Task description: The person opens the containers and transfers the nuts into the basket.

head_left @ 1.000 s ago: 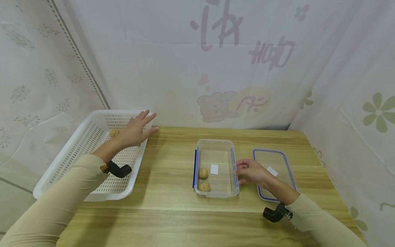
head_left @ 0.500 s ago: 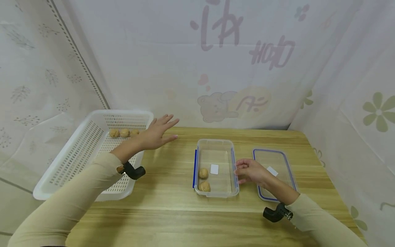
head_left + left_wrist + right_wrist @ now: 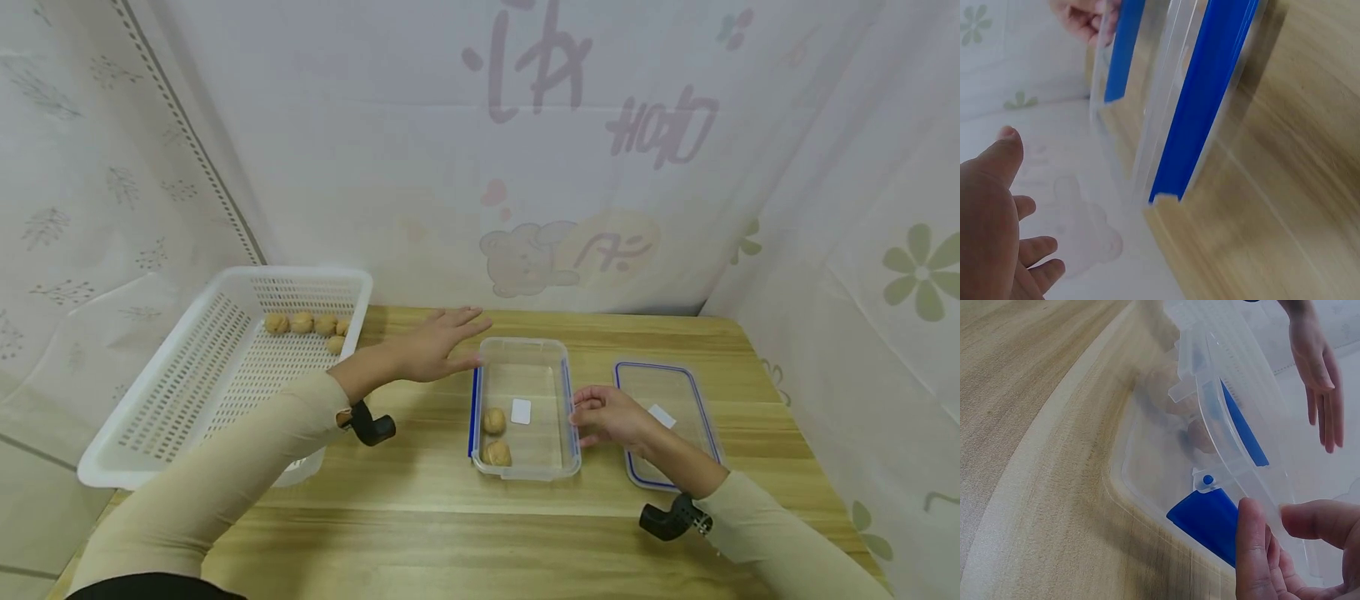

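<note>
A clear plastic food container (image 3: 527, 367) with blue side clips stands uncovered on the table, two walnuts (image 3: 494, 421) lying along its left side. My right hand (image 3: 611, 417) pinches the container's right rim between thumb and fingers, as the right wrist view shows up close. Over the table, by the container's far left corner, hovers my left hand (image 3: 438, 346). Its fingers are extended, and nothing shows between them in the left wrist view. At the left, a white plastic basket (image 3: 225, 392) holds several walnuts (image 3: 302, 322) in its far right corner.
The clear lid (image 3: 671, 400) with a blue seal lies on the wooden table (image 3: 420, 533), right of the container and partly under my right forearm. A printed cloth (image 3: 420, 167) hangs behind the table's back edge and at both sides.
My left hand has moved right, from above the basket to beside the container, and the walnuts in the basket have come into sight. My right hand and the container have stayed put.
</note>
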`<action>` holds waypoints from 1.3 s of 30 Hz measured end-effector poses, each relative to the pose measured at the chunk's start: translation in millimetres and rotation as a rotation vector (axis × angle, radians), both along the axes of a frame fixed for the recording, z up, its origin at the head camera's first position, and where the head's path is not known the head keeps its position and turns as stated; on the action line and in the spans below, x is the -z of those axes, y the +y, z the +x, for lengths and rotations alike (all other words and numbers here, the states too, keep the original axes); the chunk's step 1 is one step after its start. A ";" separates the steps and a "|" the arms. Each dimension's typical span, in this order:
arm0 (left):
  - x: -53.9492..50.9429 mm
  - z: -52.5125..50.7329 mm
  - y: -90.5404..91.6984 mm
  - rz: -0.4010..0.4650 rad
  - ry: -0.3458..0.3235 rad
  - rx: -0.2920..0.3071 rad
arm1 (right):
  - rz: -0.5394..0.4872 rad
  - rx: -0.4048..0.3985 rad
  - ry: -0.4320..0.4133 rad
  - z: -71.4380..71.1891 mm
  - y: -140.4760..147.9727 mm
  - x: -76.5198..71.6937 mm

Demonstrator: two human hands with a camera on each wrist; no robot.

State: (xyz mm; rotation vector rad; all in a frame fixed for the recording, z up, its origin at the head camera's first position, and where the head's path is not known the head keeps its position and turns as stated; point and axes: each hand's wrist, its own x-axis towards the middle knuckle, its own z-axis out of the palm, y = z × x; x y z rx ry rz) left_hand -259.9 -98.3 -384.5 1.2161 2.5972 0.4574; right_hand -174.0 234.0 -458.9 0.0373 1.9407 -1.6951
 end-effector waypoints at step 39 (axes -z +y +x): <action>31.9 12.7 67.7 -0.412 -0.121 0.208 | 0.011 0.020 -0.006 1.2 -3.4 -2.3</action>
